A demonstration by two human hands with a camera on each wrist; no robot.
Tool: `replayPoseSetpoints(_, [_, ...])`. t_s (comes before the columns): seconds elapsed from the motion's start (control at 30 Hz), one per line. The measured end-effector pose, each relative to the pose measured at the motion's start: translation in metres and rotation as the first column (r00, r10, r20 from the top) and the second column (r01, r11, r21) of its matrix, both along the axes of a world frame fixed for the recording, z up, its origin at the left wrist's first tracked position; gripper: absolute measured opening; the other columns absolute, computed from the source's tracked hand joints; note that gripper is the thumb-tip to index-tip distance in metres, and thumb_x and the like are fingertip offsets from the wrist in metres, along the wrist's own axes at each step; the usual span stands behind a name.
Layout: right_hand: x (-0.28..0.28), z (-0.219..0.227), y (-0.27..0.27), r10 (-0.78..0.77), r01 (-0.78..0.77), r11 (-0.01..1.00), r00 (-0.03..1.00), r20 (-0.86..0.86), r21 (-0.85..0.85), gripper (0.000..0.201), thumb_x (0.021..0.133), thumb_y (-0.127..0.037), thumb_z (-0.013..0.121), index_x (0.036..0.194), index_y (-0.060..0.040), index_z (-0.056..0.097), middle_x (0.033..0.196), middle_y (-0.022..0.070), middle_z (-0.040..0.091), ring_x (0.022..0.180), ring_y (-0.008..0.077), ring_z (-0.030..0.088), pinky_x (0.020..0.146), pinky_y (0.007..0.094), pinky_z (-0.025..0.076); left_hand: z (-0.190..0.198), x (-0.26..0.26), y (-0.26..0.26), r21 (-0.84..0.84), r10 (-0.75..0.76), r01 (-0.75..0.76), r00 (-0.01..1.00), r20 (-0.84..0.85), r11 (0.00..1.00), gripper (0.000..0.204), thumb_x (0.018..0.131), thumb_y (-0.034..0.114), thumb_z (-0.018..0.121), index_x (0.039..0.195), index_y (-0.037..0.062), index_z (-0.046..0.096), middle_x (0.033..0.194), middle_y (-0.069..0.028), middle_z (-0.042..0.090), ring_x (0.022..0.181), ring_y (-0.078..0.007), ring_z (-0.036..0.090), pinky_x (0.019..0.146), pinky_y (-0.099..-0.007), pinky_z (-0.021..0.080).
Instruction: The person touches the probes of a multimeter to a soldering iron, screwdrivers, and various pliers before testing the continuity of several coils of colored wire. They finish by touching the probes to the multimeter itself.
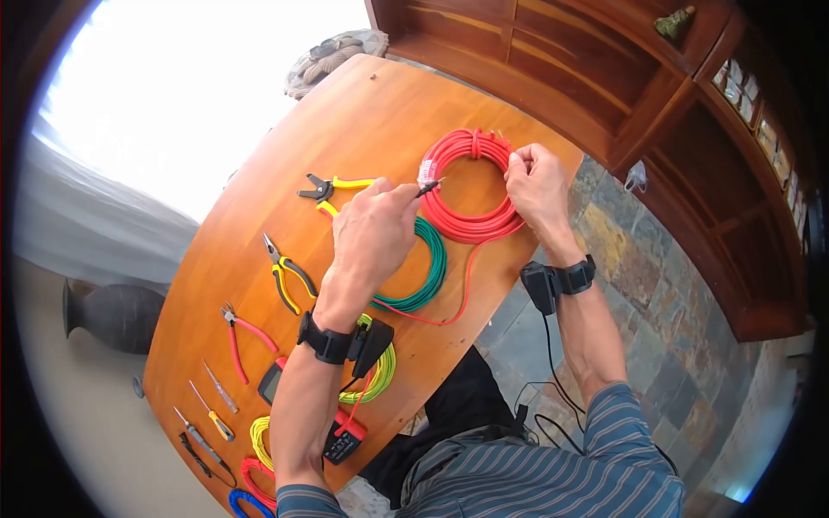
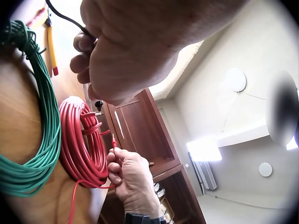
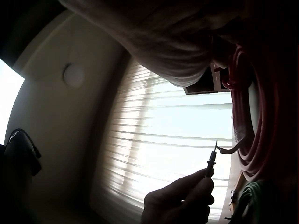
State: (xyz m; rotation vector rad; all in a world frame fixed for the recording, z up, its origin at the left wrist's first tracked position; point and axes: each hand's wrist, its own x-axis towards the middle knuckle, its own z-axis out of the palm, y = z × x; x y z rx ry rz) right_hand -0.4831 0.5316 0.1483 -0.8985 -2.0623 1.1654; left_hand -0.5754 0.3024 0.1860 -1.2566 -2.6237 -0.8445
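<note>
The meter (image 1: pixel 344 442) lies nearest the body, presumably to keep it within reach, with the green coil (image 1: pixel 437 259) beyond. The left hand (image 1: pixel 373 231) pinches the black probe (image 1: pixel 427 188) behind its tip, apparently leaving the metal free near a wire end (image 3: pixel 229 151) of the red coil (image 1: pixel 471 226) on the table (image 1: pixel 345 112); at this coil's right side, the right hand (image 1: pixel 537 188) pinches the red probe (image 2: pixel 114 142), its tip likewise exposed.

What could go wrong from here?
The black probe in the left hand could slip off the small wire end of the red coil.
The red lead loops past the green coil and might snag, tugging the red probe in the right hand.
The red coil, near the edge of the table, might get dragged.
</note>
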Motion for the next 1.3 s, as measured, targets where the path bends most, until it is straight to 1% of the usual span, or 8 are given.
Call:
replayPoseSetpoints(0.57, [-0.005, 0.001, -0.003, 0.022, -0.038, 0.980, 0.996, 0.081, 0.197, 0.020, 0.101, -0.017, 0.063, 0.095, 0.0010, 0.068, 0.083, 0.0240, 0.072, 0.081, 0.0437, 0.072, 0.075, 0.0511, 0.056, -0.002, -0.001, 0.003, -0.007, 0.011, -0.012, 0.998, -0.066, 1.000, 0.017, 0.100, 0.020, 0.071, 0.109, 0.0093, 0.081, 0.088, -0.0144, 0.070, 0.085, -0.0382, 0.072, 0.074, -0.0507, 0.057])
replayPoseSetpoints(0.73, [-0.006, 0.005, -0.005, 0.017, -0.040, 0.975, 0.994, 0.104, 0.218, 0.019, 0.101, -0.016, 0.062, 0.097, 0.0011, 0.068, 0.085, 0.0241, 0.073, 0.083, 0.0436, 0.072, 0.076, 0.0505, 0.056, 0.012, -0.010, -0.017, -0.026, 0.075, -0.079, 0.988, -0.133, 0.997, 0.018, 0.100, 0.018, 0.070, 0.109, 0.0087, 0.081, 0.091, -0.0157, 0.072, 0.087, -0.0389, 0.072, 0.075, -0.0505, 0.057])
replayPoseSetpoints(0.83, [-0.003, 0.004, -0.006, 0.029, -0.047, 0.980, 0.995, 0.096, 0.191, 0.018, 0.102, -0.016, 0.063, 0.098, 0.0008, 0.068, 0.085, 0.0226, 0.073, 0.082, 0.0408, 0.073, 0.076, 0.0485, 0.056, 0.029, -0.020, -0.046, 0.057, 0.168, -0.167, 0.986, -0.004, 0.984, 0.018, 0.098, 0.018, 0.072, 0.110, 0.0079, 0.082, 0.092, -0.0177, 0.074, 0.088, -0.0392, 0.073, 0.078, -0.0489, 0.056])
replayPoseSetpoints(0.93, [0.002, 0.006, -0.018, 0.062, -0.065, 0.988, 0.998, 0.025, 0.143, 0.016, 0.102, -0.015, 0.064, 0.098, 0.0003, 0.069, 0.080, 0.0190, 0.072, 0.076, 0.0342, 0.072, 0.073, 0.0438, 0.056, 0.038, -0.019, -0.081, -0.027, 0.168, -0.167, 0.985, 0.046, 0.986, 0.019, 0.097, 0.018, 0.073, 0.110, 0.0081, 0.083, 0.091, -0.0177, 0.074, 0.088, -0.0387, 0.073, 0.079, -0.0482, 0.056])
replayPoseSetpoints(1.0, [0.009, 0.010, -0.040, 0.235, -0.222, 0.969, 0.965, -0.118, 0.113, 0.013, 0.102, -0.012, 0.065, 0.099, 0.0003, 0.069, 0.077, 0.0181, 0.070, 0.072, 0.0313, 0.072, 0.067, 0.0417, 0.055, 0.037, -0.013, -0.095, -0.100, 0.179, -0.168, 0.977, 0.118, 0.981, 0.019, 0.097, 0.017, 0.073, 0.111, 0.0088, 0.083, 0.094, -0.0174, 0.075, 0.089, -0.0380, 0.073, 0.079, -0.0475, 0.056])
replayPoseSetpoints(1.07, [0.013, 0.015, -0.067, 0.310, -0.302, 0.948, 0.947, -0.080, 0.103, 0.010, 0.101, -0.010, 0.066, 0.098, 0.0000, 0.068, 0.077, 0.0200, 0.070, 0.070, 0.0370, 0.072, 0.063, 0.0447, 0.054, 0.032, -0.009, -0.103, -0.234, 0.157, -0.108, 0.967, 0.200, 0.966, 0.020, 0.097, 0.017, 0.074, 0.113, 0.0104, 0.084, 0.094, -0.0170, 0.075, 0.090, -0.0377, 0.073, 0.080, -0.0479, 0.057])
replayPoseSetpoints(1.13, [0.011, 0.006, -0.090, 0.516, -0.495, 0.843, 0.854, -0.058, 0.212, 0.010, 0.099, -0.009, 0.067, 0.097, 0.0009, 0.066, 0.078, 0.0234, 0.070, 0.072, 0.0445, 0.071, 0.063, 0.0504, 0.054, 0.029, -0.002, -0.102, -0.254, 0.173, -0.116, 0.961, 0.214, 0.960, 0.021, 0.096, 0.018, 0.075, 0.114, 0.0116, 0.084, 0.096, -0.0164, 0.076, 0.092, -0.0375, 0.073, 0.081, -0.0488, 0.057])
replayPoseSetpoints(1.3, [0.006, -0.006, -0.125, 0.591, -0.583, 0.768, 0.805, 0.057, 0.264, 0.011, 0.098, -0.008, 0.068, 0.097, 0.0022, 0.064, 0.077, 0.0256, 0.070, 0.072, 0.0477, 0.070, 0.064, 0.0531, 0.055, 0.019, 0.004, -0.104, -0.311, 0.193, -0.125, 0.961, 0.199, 0.942, 0.021, 0.095, 0.019, 0.076, 0.113, 0.0105, 0.084, 0.095, -0.0156, 0.077, 0.091, -0.0372, 0.074, 0.081, -0.0483, 0.057])
